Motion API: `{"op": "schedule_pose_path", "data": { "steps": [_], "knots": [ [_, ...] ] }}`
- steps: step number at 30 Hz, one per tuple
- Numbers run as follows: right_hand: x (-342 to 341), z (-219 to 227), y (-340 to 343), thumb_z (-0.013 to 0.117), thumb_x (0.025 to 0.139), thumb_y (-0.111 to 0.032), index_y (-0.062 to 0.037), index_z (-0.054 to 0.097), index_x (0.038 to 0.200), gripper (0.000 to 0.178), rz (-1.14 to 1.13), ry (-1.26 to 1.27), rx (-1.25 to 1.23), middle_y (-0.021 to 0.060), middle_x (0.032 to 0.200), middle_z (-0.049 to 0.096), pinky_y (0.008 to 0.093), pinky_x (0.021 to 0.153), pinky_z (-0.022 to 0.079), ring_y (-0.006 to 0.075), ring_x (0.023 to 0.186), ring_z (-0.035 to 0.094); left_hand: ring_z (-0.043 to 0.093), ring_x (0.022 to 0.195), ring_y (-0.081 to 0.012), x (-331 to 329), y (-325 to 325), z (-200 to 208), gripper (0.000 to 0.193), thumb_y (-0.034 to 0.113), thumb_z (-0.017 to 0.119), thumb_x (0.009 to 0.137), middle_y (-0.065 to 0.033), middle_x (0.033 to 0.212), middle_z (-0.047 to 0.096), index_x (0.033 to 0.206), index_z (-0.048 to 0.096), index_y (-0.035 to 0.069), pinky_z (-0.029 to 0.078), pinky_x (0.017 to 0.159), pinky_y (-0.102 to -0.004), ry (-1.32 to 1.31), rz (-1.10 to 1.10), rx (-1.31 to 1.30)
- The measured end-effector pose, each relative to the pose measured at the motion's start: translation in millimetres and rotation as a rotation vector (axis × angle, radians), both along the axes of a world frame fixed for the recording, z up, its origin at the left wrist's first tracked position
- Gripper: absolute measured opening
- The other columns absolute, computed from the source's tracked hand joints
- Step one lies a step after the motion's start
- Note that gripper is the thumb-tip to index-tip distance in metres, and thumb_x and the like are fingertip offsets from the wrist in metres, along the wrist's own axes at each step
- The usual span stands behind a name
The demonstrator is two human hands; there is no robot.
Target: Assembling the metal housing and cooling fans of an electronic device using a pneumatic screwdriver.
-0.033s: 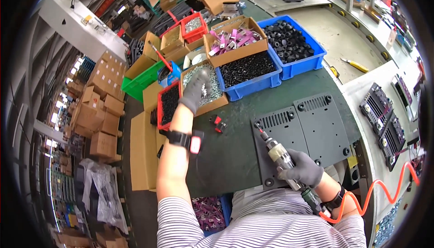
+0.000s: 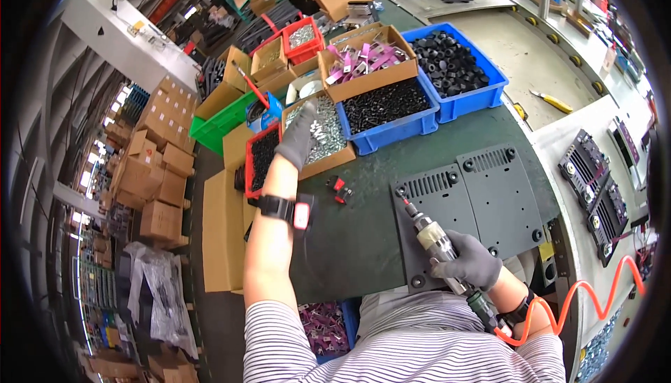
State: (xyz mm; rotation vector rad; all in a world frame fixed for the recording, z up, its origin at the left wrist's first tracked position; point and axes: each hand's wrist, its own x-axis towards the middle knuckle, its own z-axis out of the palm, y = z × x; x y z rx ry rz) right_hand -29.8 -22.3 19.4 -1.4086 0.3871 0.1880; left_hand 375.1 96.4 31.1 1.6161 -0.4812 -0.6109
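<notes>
My left hand [image 2: 296, 138], in a grey glove, is over a cardboard box of small silver screws [image 2: 325, 131]. It is seen edge-on, so most fingers are hidden, and I cannot make out whether it holds any. My right hand [image 2: 470, 263], gloved too, is wrapped round an air screwdriver [image 2: 437, 242] with an orange coiled hose [image 2: 583, 282]. The tool slants up and left, its bit close to the round black foot at the left corner of a black slotted metal plate [image 2: 438, 208]. A second such plate [image 2: 500, 191] lies beside it on the right.
Blue bins of small black parts [image 2: 384, 107] and black caps [image 2: 447, 68] stand at the table's back. Nearby are a box of purple-marked brackets [image 2: 367, 61], a red bin [image 2: 263, 159] and a small red-and-black part [image 2: 340, 190]. A yellow-handled cutter [image 2: 556, 102] lies farther right.
My left hand has turned slightly and shifted a little left over the silver screws. My right hand and the air screwdriver keep the same place by the plate.
</notes>
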Motion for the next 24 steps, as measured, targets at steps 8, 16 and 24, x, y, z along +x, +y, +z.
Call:
{"op": "schedule_pose_path", "data": {
  "steps": [8, 16, 24],
  "knots": [
    [2, -2, -7, 0.073, 0.07, -0.01, 0.0027, 0.052, 0.11, 0.047, -0.063, -0.005, 0.067, 0.0026, 0.088, 0.06, 0.0246, 0.074, 0.048, 0.0092, 0.079, 0.057, 0.051, 0.113, -0.0353, -2, 25, 23, 0.054, 0.018, 0.041, 0.09, -0.0261, 0.132, 0.042, 0.137, 0.027, -0.004, 0.044, 0.094, -0.0429, 0.116, 0.023, -0.045],
    [-1, -2, -10, 0.072, 0.07, -0.006, 0.0019, 0.052, 0.109, 0.045, -0.087, -0.019, 0.132, 0.0014, 0.086, 0.059, 0.0235, 0.071, 0.047, 0.0079, 0.078, 0.055, 0.06, 0.103, -0.0306, -4, 114, 24, 0.042, 0.03, 0.063, 0.084, -0.0163, 0.112, 0.063, 0.119, 0.058, 0.007, 0.046, 0.09, -0.0363, -0.706, 0.114, 0.945],
    [-1, -4, -8, 0.074, 0.068, -0.008, 0.0012, 0.054, 0.104, 0.043, -0.044, -0.009, 0.039, 0.0015, 0.084, 0.059, 0.0246, 0.072, 0.047, 0.0086, 0.076, 0.055, 0.052, 0.115, -0.0307, 4, 122, 5, 0.051, 0.035, 0.062, 0.082, -0.015, 0.126, 0.054, 0.127, 0.052, 0.013, 0.041, 0.097, -0.0386, -0.657, 0.055, 1.186]
  ]
}}
